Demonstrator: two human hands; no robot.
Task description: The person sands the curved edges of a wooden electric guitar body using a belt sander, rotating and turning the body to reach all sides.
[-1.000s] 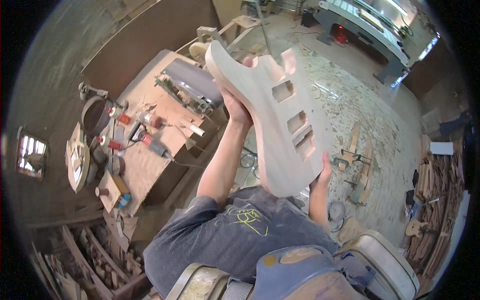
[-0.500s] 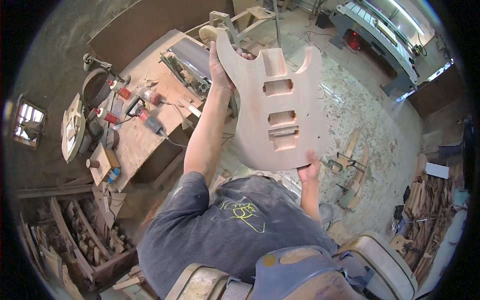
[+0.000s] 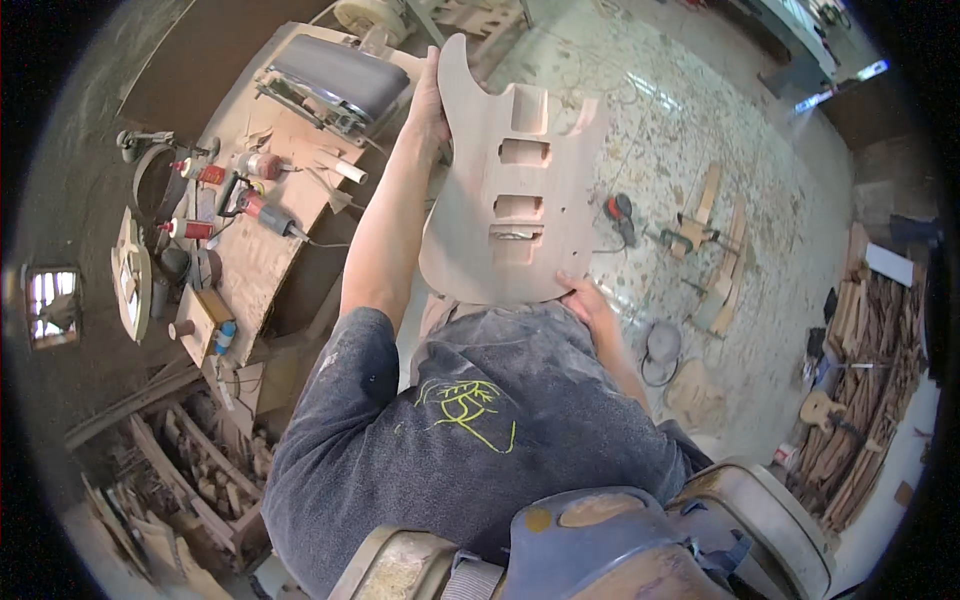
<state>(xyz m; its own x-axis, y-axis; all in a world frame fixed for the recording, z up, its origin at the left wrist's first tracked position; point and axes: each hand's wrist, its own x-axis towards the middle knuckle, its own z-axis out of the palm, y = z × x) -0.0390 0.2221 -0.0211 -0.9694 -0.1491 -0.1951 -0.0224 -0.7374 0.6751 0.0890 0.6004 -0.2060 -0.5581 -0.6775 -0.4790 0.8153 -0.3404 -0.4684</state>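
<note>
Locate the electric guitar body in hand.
In the head view, the electric guitar body is upper centre, held between left hand and right hand, above the dark shirt.

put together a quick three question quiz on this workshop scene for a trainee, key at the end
1. What do the left hand and right hand hold?
a) a power tool
b) a wooden guitar body
c) a red bottle

2. True or false: the right hand grips the far end of the held piece.

3. Fill the gap: the workbench stands on the person's ____ side.

Key:
1. b
2. False; it is at the near end.
3. left
</note>
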